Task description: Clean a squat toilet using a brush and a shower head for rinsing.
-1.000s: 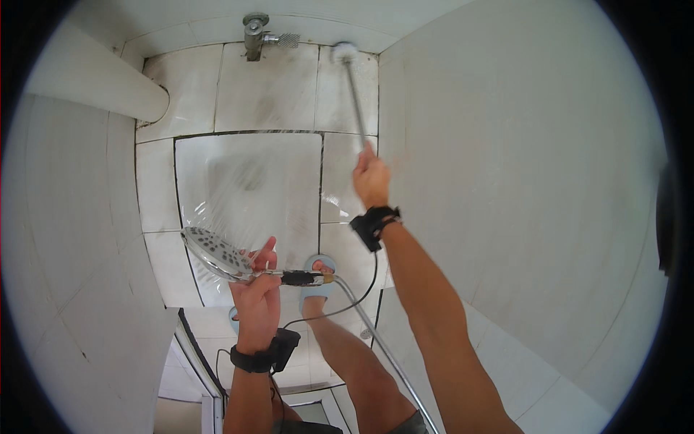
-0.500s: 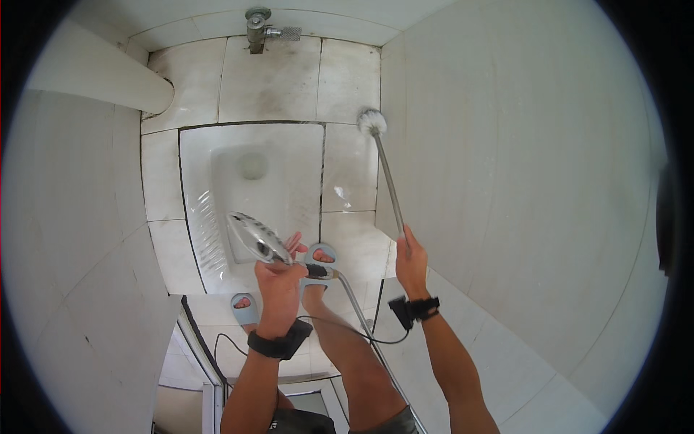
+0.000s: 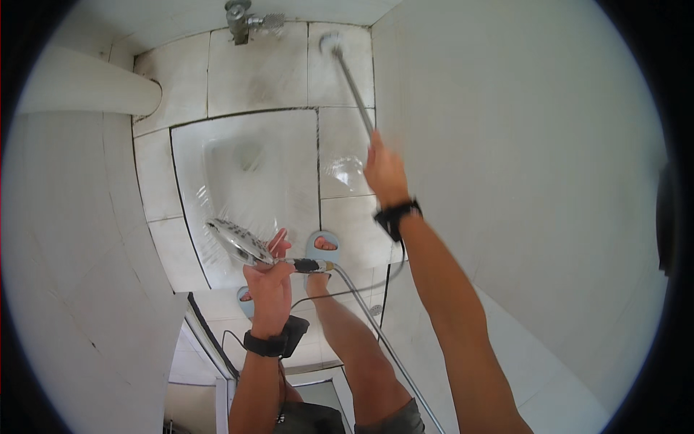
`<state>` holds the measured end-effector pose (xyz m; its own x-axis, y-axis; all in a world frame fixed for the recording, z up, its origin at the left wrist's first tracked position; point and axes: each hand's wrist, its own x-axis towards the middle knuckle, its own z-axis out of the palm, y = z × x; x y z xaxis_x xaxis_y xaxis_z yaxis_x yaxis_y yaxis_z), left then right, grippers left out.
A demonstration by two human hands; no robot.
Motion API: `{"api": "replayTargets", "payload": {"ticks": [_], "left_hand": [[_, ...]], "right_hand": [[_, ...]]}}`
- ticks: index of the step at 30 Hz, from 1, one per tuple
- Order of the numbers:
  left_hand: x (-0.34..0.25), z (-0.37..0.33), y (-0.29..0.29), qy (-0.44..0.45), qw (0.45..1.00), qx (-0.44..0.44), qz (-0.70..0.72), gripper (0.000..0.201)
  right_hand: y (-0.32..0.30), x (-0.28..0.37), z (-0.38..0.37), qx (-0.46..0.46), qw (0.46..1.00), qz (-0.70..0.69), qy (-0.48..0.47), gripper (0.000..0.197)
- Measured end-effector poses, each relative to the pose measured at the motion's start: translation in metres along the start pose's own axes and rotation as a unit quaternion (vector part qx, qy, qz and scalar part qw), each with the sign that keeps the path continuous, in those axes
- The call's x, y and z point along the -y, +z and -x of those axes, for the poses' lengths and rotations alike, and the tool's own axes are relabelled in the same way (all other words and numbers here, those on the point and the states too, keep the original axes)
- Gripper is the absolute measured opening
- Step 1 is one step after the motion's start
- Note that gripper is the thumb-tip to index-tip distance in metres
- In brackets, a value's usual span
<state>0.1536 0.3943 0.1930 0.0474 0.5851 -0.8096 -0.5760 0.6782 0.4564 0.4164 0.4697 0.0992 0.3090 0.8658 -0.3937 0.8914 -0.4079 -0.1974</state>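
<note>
View from above into a small tiled bathroom stall, looking down at a person's two bare arms and legs. The left hand [image 3: 269, 278] is closed around the handle of a chrome shower head [image 3: 238, 242], holding it over the near edge of a white squat toilet [image 3: 246, 181] set into the floor. The round spray face tilts left and away, and water streaks over the pan. A metal hose [image 3: 383, 340] runs from the handle down toward the lower edge of the view, past the person's knee.

The right hand [image 3: 383, 170] is stretched forward and closed around a long thin brush handle [image 3: 354, 87]. The handle slopes away to a pale brush head [image 3: 331, 42] touching the floor tiles at the far right corner, close to the back wall. Both wrists wear black bands. The feet, in blue sandals [image 3: 323, 242], stand on the tiles just behind the toilet's near edge. A metal tap [image 3: 242, 16] sits at the far wall, and a white pipe [image 3: 87, 87] crosses the left side.
</note>
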Motion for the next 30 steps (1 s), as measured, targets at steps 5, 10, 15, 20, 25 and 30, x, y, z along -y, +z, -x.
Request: {"api": "replayTargets", "payload": {"ticks": [5,10,15,20,25,30], "left_hand": [[-0.001,0.014,0.015,0.015,1.000,-0.011,-0.007,0.054],[0.003,0.012,0.014,0.006,1.000,0.015,-0.003,0.055],[-0.003,0.016,0.006,0.010,0.999,-0.024,-0.032,0.055],[0.013,0.013,0.011,0.023,1.000,-0.005,0.018,0.054],[0.021,0.007,-0.019,0.092,0.996,-0.012,-0.002,0.048],[0.034,0.008,-0.009,0.107,0.994,-0.015,0.034,0.047]], "right_hand": [[-0.001,-0.037,0.039,0.020,0.999,0.034,0.032,0.043],[0.001,-0.012,-0.067,-0.046,0.999,0.000,-0.010,0.046],[0.016,-0.026,0.024,0.021,1.000,0.001,-0.020,0.048],[-0.022,-0.031,-0.086,-0.118,0.987,-0.099,0.038,0.035],[0.019,0.023,-0.023,0.022,0.991,-0.128,0.036,0.041],[0.020,-0.028,-0.042,-0.075,0.986,-0.132,0.075,0.046]]}}
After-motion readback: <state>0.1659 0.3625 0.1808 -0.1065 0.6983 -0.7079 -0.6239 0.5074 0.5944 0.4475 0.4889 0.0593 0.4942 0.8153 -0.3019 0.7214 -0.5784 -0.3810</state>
